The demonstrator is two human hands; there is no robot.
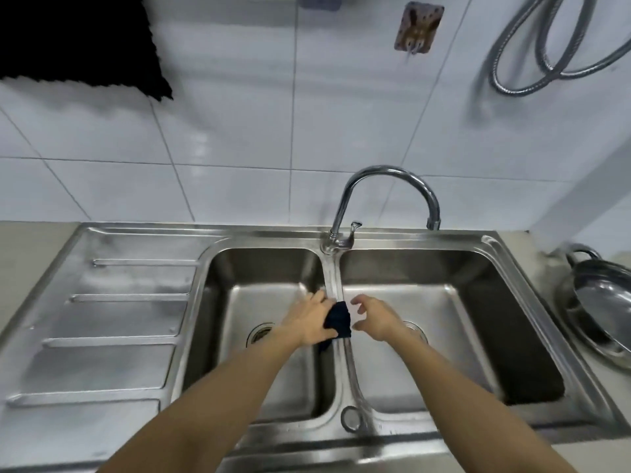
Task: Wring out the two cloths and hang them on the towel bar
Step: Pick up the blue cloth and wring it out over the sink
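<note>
A steel double sink [491, 244] is set into the surface [20, 247], its ribbed drainboard [112, 322] toward the left edge. A curved tap [386, 186] rises at the back between the basins. A steel pan [604, 308] lies near the right edge. A metal hose [546, 63] loops on the tiled wall [239, 131].

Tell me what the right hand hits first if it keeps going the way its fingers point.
Most likely the dark cloth bunched in the left hand: the right hand is open, fingers curled leftward toward it across the sink divider. Depth is unclear.
</note>
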